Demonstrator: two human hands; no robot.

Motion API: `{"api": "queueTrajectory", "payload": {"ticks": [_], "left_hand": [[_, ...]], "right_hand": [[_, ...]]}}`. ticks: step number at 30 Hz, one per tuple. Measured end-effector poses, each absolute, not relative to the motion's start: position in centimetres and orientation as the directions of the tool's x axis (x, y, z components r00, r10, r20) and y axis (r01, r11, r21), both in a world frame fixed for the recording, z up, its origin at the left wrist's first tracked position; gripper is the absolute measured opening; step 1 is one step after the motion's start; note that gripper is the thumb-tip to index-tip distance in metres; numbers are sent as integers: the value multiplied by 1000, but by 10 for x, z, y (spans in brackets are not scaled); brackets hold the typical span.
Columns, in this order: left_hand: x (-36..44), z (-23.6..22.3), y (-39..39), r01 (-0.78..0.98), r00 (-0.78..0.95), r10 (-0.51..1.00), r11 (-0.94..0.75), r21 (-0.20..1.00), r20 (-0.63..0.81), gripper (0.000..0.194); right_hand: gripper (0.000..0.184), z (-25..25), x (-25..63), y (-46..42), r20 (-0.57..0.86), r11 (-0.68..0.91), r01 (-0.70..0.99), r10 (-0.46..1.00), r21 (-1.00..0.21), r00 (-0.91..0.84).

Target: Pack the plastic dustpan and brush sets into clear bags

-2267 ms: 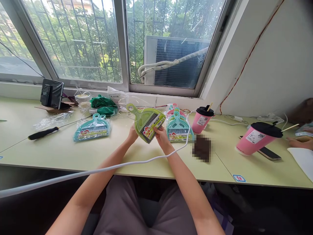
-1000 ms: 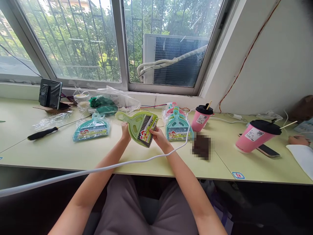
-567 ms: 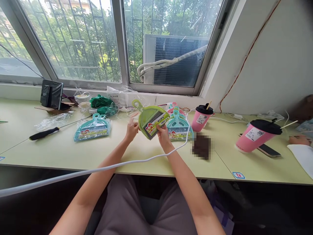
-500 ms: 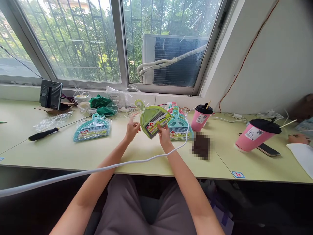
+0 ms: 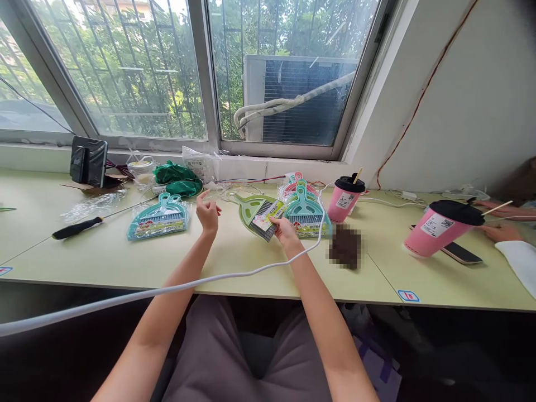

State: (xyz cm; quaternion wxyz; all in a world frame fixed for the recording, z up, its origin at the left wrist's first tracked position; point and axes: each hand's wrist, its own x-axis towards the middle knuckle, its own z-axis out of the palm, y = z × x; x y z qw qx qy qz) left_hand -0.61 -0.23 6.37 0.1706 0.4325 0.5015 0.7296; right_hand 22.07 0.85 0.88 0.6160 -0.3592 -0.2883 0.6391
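Currently, the right hand's [image 5: 287,231] fingers pinch the green dustpan set [image 5: 258,215] low at the worktop [image 5: 138,262], not yet released; the left hand [image 5: 208,215] holds nothing, half-curled; one turquoise set [image 5: 159,218] lies left, a pile of sets [image 5: 307,210] right

Left grip [image 5: 208,216]: loosely curled | right grip [image 5: 285,230]: pinched | forearms [image 5: 188,259]: outstretched

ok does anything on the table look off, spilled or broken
A pixelated brown patch beside the teal dustpan set looks odd: it hides whatever lies there. A white cable also sweeps across the foreground, over both forearms. The green dustpan set in the right hand shows no visible damage; I see no spill.
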Motion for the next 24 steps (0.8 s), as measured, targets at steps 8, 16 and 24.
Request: {"api": "queueTrajectory", "payload": {"ticks": [8, 16, 24], "left_hand": [[-57, 80, 5, -51, -802, 550, -451, 891, 232, 44], [-26, 77, 4, -209, -276, 945, -238, 949, 176, 45], [-9, 71, -5, -45, -90, 969, -237, 971, 232, 42]], "right_hand": [[51, 7, 219, 4, -127, -148, -112, 976, -983, -174], [68, 20, 216, -11, 449, 399, 494, 893, -773, -19], [25, 35, 214, -22, 271, 296, 695, 951, -655, -149]]}}
